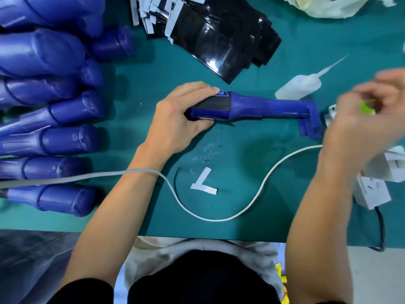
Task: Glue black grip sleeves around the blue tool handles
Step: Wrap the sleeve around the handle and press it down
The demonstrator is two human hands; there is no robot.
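Observation:
A blue tool [258,108] lies across the middle of the green mat, its head pointing right. A black grip sleeve [215,104] sits around its handle. My left hand [177,119] grips that handle end, fingers curled over the top and thumb underneath. My right hand [361,119] hovers blurred at the right, beyond the tool's head, and pinches a small green object [366,107]. A clear glue bottle [298,86] with a long nozzle lies just behind the tool. A stack of black sleeve sheets [221,40] with white backing strips lies at the back.
Several bare blue tool bodies [50,106] are stacked along the left. A white cable [219,218] loops across the front of the mat to a white power strip [372,189] at the right. Two peeled white strips [203,183] lie near the middle. A white cloth [335,5] sits far right.

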